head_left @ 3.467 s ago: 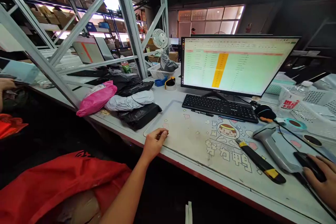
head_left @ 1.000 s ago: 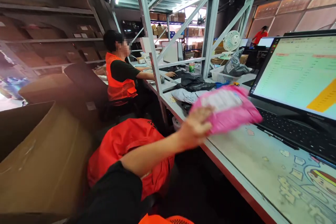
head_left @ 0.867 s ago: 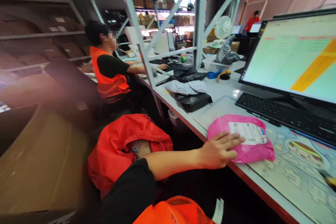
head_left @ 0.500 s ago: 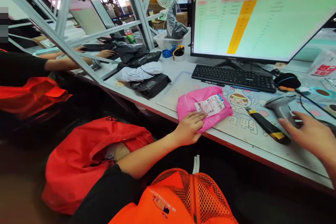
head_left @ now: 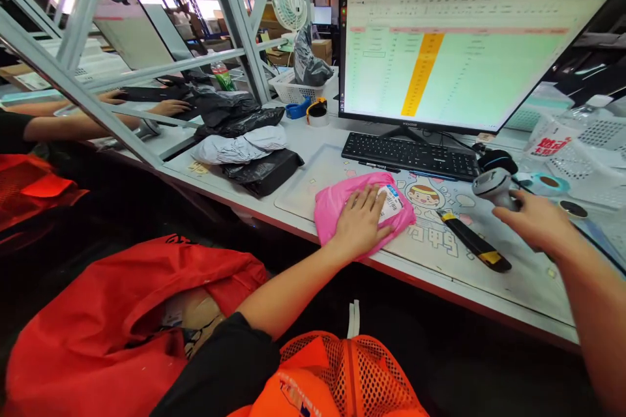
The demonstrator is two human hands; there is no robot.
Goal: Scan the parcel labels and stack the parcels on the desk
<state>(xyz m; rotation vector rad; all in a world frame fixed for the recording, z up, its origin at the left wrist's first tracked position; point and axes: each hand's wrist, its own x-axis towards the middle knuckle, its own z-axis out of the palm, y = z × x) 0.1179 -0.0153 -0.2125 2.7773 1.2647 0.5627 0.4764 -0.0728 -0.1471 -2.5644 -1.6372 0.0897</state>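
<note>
A pink plastic mailer parcel [head_left: 327, 208] lies on the desk mat near the front edge. My left hand [head_left: 360, 218] rests flat on it with fingers stretched out, covering part of its white shipping label [head_left: 391, 204]. At the right, my right hand [head_left: 535, 218] is wrapped round the handle of a grey barcode scanner [head_left: 493, 186], held above the mat with its head toward the monitor. Between the hands lies a black and yellow utility knife [head_left: 474, 241] on the mat.
A monitor [head_left: 440, 65] and black keyboard [head_left: 411, 155] stand behind the parcel. Black and white packages [head_left: 242, 143] are piled at left, beside a metal frame [head_left: 235, 26]. A red bag [head_left: 122, 300] sits below the desk edge. Another person's hands [head_left: 169, 107] are at far left.
My left hand has slid further onto the pink parcel and covers more of the label. The right hand has closed round the barcode scanner and lifted it. The view has shifted slightly.
</note>
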